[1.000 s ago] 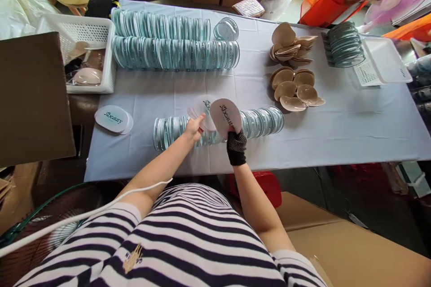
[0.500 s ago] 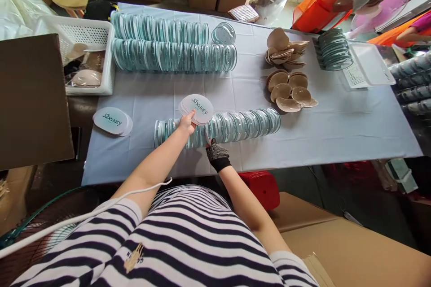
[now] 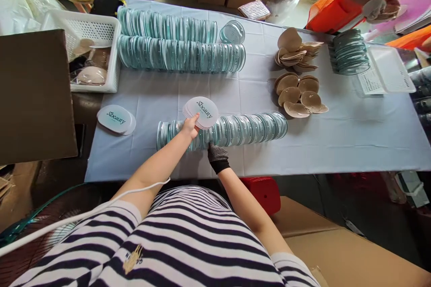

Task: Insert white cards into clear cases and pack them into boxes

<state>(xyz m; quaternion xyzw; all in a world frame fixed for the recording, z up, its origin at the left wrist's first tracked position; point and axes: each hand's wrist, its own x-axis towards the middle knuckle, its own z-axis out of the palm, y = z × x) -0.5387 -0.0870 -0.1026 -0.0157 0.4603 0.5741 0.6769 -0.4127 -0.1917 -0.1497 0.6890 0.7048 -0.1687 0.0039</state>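
Observation:
My bare left hand [image 3: 191,127] is closed on a fanned stack of oval cards [image 3: 204,119] printed "Sbeauty", thumb on top. Under it, a row of clear round plastic cases [image 3: 253,128] stands on edge across the table. At the near side of that row is my right hand [image 3: 217,155], in a dark dotted glove. Its fingers are curled against the cases, and their tips are hidden, so what they pinch cannot be made out. More oval cards [image 3: 114,119] lie on the table to the left.
Two long rows of clear cases [image 3: 182,56] stand at the back. Beige cups [image 3: 290,96] lie in piles on the right, with more cases [image 3: 351,54] and a white tray [image 3: 392,69] beyond. A white basket [image 3: 116,65] holding packed cups stands left.
The card that showed in my right fingers at the row is no longer visible. My left hand still grips the stack. The whole view has shifted slightly.

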